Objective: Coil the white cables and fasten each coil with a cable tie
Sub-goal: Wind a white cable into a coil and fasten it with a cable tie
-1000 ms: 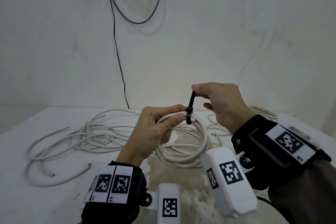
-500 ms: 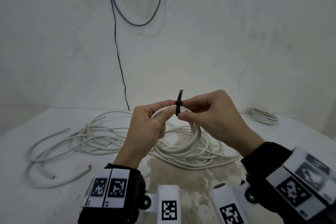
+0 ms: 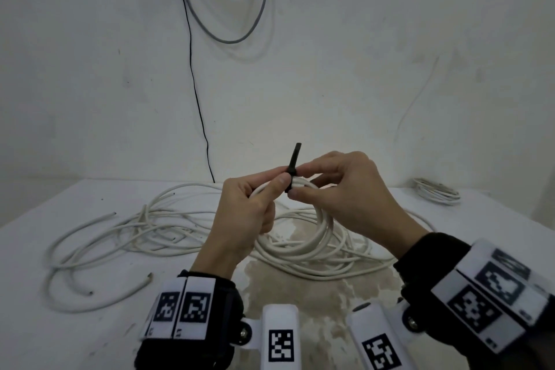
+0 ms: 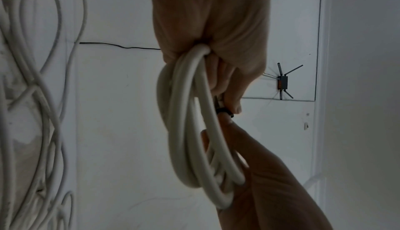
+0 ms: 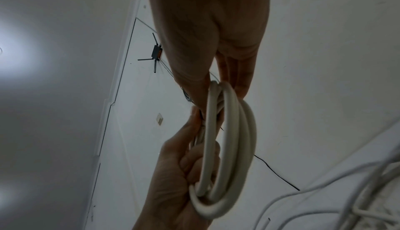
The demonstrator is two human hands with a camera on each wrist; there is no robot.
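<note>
Black plastic cable tie [image 3: 290, 170] now sits cinched round the top of the round coil of white cable [image 3: 303, 237], its free tail standing up unheld; a second ago your right hand [image 3: 342, 189] was pulling that tail upward, and it has since dropped to the coil beside the tie, thumb and forefinger pinching the strands. Your left hand [image 3: 249, 213] still grips the coil just left of the tie, fingers curled round the strands, coil held above the white table [image 3: 45, 324]. Judgement: this coil looks fastened. Loose white cables [image 3: 120, 228] remain uncoiled; a small tied coil [image 3: 437, 194] lies far right.
</note>
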